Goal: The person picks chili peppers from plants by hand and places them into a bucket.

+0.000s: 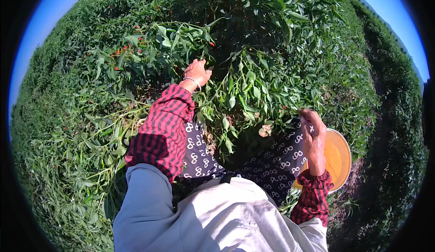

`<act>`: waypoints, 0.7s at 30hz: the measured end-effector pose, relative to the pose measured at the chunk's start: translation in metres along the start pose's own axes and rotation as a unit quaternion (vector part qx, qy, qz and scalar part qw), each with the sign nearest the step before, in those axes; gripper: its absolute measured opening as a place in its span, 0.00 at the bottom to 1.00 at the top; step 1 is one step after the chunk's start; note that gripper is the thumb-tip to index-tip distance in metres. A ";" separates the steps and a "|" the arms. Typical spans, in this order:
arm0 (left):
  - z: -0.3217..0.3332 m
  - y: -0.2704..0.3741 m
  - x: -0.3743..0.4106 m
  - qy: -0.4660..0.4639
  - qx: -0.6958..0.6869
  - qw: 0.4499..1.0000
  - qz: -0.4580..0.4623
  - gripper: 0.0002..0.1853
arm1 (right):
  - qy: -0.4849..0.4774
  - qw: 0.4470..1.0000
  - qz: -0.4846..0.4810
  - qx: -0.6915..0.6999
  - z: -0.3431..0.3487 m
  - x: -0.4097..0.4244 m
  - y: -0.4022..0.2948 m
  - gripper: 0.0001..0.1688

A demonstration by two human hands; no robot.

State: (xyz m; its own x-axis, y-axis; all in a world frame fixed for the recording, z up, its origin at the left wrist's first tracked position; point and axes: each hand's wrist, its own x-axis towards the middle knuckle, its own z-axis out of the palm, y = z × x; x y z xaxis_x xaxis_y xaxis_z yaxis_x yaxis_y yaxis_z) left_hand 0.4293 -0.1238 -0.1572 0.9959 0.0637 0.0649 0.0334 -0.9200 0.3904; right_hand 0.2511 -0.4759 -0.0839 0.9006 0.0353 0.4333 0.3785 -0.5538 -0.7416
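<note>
My left hand (197, 73), with a bracelet at the wrist, reaches into the leaves of a chili pepper plant (251, 72). Its fingers are curled next to a stem, and their tips are partly hidden. A red chili pepper (212, 44) shows just beyond it. Green chili peppers (242, 100) hang on the branches to its right. Above my right knee, my right hand (313, 129) is raised with bent fingers beside a bucket (340, 160). A small dark red spot shows at those fingers, too small to identify. The bucket has a pale rim and an orange-yellow inside.
Several red chili peppers (124, 49) show among the leaves at the upper left. Bent branches (119, 122) lie by my left sleeve. My knees in patterned trousers (272, 160) press close to the plants. A shaded furrow (377, 143) runs along the right.
</note>
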 end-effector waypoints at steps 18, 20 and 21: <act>0.057 -0.028 -0.015 0.192 0.111 0.964 0.147 0.20 | -0.048 0.884 -0.300 -0.354 0.160 0.266 -0.053 0.17; 0.040 0.010 -0.024 0.200 0.069 0.967 0.145 0.23 | -0.096 0.834 -0.241 -0.487 0.128 0.294 -0.004 0.18; 0.045 0.011 -0.024 0.279 0.070 0.945 0.155 0.22 | -0.131 0.859 -0.180 -0.460 0.122 0.300 0.005 0.18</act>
State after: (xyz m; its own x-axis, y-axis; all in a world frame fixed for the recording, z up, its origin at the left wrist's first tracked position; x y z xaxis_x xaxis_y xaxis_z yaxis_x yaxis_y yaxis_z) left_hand 0.4099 -0.1523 -0.1957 0.7607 -0.0599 0.6463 -0.2034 -0.9676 0.1498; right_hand 0.5490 -0.3665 -0.0202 0.8231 0.4621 0.3302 0.4224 -0.8867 0.1879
